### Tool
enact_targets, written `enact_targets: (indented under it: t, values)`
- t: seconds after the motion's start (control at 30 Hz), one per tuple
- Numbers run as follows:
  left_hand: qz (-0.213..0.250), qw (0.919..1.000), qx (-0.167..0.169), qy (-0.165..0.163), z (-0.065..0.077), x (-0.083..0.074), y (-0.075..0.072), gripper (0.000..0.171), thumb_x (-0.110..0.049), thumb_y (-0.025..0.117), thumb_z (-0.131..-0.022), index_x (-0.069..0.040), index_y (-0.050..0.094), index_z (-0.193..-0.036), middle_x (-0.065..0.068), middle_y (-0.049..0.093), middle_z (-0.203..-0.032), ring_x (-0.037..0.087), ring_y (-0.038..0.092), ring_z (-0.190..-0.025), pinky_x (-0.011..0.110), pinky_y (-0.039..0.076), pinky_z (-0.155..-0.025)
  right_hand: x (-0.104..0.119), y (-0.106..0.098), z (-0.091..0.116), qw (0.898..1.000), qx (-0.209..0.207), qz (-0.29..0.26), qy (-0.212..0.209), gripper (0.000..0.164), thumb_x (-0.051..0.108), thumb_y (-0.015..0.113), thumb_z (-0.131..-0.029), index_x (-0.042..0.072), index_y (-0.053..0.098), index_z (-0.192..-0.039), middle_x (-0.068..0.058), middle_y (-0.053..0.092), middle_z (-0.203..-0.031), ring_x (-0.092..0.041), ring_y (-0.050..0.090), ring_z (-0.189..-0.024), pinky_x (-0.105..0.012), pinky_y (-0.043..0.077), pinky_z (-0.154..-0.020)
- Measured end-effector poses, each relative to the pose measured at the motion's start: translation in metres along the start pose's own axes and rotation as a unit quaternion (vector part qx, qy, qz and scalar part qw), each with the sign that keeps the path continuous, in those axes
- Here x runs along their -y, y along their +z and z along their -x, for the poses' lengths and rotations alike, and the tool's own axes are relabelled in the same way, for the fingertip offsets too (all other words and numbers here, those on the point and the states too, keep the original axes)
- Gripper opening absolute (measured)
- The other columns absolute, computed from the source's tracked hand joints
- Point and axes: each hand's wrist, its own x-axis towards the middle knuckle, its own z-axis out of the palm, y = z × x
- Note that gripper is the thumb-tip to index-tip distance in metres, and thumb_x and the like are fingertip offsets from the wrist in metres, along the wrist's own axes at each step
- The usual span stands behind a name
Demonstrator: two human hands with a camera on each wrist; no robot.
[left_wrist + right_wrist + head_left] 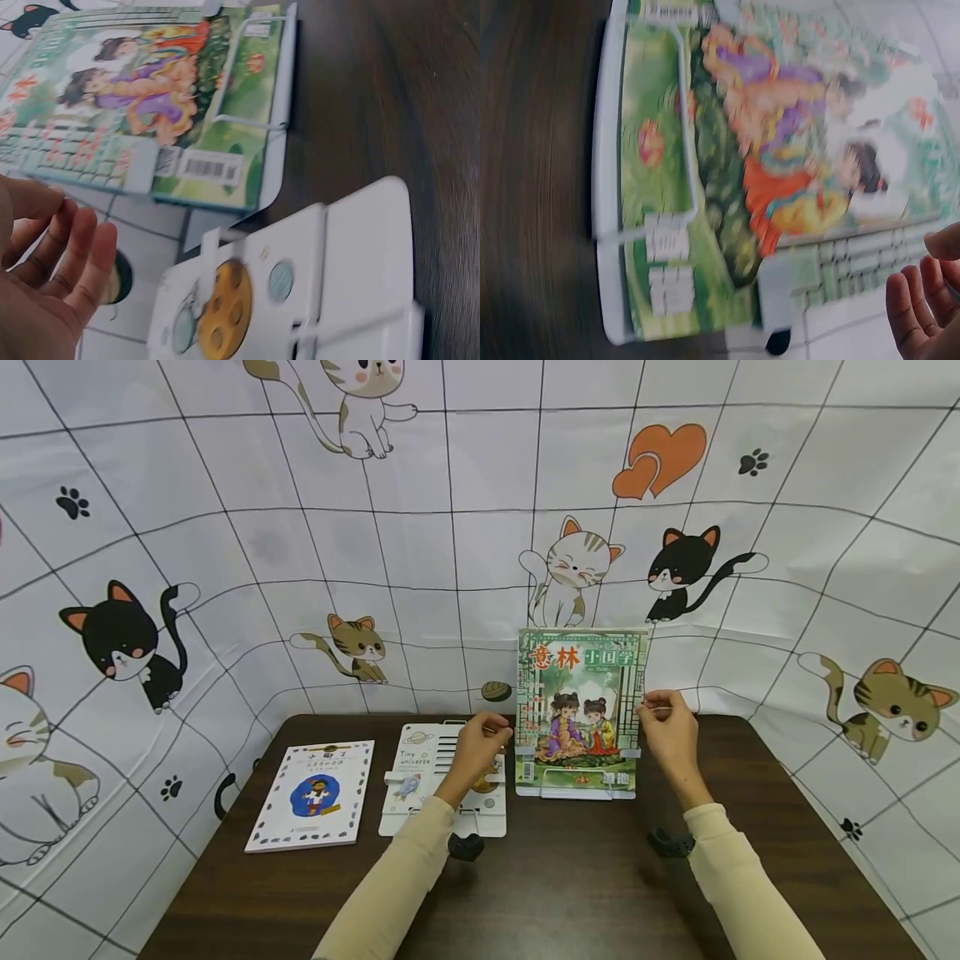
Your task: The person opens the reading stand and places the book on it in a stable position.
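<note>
A green illustrated magazine (581, 693) stands propped on a white book stand (525, 792), with side clips and a wire loop across its lower front. My left hand (474, 756) is just off its left edge, fingers loosely bent and holding nothing; the left wrist view shows the fingers (79, 259) bare beside the cover. On the opposite side, my right hand (670, 739) has its fingertips right at the magazine's right edge. The right wrist view shows those fingers (907, 307) relaxed, not wrapped round the magazine. A second white stand (420, 768), printed "Tiny universe", is partly hidden behind my left hand.
A white book (307, 806) with a blue round picture lies flat at the left of the dark wooden table (570, 885). Behind the table hangs a white gridded backdrop (495, 543) with cartoon cats. A black strap (223, 795) shows at the table's left edge.
</note>
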Motion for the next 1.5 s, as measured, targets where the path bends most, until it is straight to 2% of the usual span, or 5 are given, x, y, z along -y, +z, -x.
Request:
enact_targets:
  t: [0.27, 0.5, 0.83, 1.17, 1.5]
  values:
    - [-0.029, 0.9996, 0.006, 0.0, 0.013, -0.001, -0.038, 0.018, -0.011, 0.067, -0.105, 0.001, 0.071, -0.117, 0.018, 0.073, -0.107, 0.048, 0.071, -0.102, 0.057, 0.063, -0.086, 0.032, 0.011, 0.027, 0.995, 0.078, -0.018, -0.053, 0.016, 0.012, 0.068, -0.105, 0.002, 0.069, -0.117, -0.019, 0.072, -0.108, -0.01, 0.065, -0.081, -0.022, 0.049, -0.063]
    - [-0.064, 0.9974, -0.022, -0.027, 0.037, 0.011, -0.072, 0.016, -0.009, 0.069, -0.102, 0.003, 0.072, -0.114, 0.015, 0.073, -0.1, 0.023, 0.074, -0.084, 0.033, 0.064, -0.073, 0.053, 0.037, 0.062, 0.977, 0.198, -0.035, -0.076, 0.013, 0.013, 0.07, -0.104, 0.003, 0.071, -0.112, -0.019, 0.074, -0.102, -0.037, 0.072, -0.08, -0.026, 0.054, -0.061]
    - [-0.137, 0.9864, -0.032, -0.085, 0.08, 0.023, -0.108, 0.011, -0.009, 0.071, -0.099, -0.001, 0.074, -0.106, 0.011, 0.075, -0.093, 0.022, 0.073, -0.075, 0.028, 0.059, -0.063, 0.055, 0.09, 0.114, 0.941, 0.316, 0.007, -0.117, 0.005, 0.015, 0.073, -0.101, 0.013, 0.072, -0.096, 0.001, 0.074, -0.085, -0.003, 0.059, -0.065, -0.023, 0.049, -0.06]
    - [-0.202, 0.9753, 0.002, -0.088, 0.109, 0.047, -0.13, 0.006, -0.007, 0.072, -0.094, -0.004, 0.074, -0.099, 0.004, 0.068, -0.086, 0.011, 0.057, -0.07, 0.024, 0.047, -0.062, 0.049, 0.128, 0.151, 0.902, 0.385, 0.104, -0.165, 0.011, 0.024, 0.076, -0.099, 0.017, 0.071, -0.093, 0.008, 0.07, -0.079, -0.001, 0.056, -0.067, -0.026, 0.046, -0.062]
    - [-0.22, 0.9711, 0.053, -0.076, 0.121, 0.053, -0.146, 0.017, -0.008, 0.083, -0.088, -0.001, 0.073, -0.101, 0.006, 0.065, -0.094, 0.011, 0.061, -0.081, 0.026, 0.053, -0.072, 0.054, 0.141, 0.153, 0.888, 0.417, 0.114, -0.156, 0.015, 0.025, 0.082, -0.094, 0.018, 0.069, -0.094, 0.009, 0.074, -0.082, -0.002, 0.064, -0.073, -0.027, 0.051, -0.068]
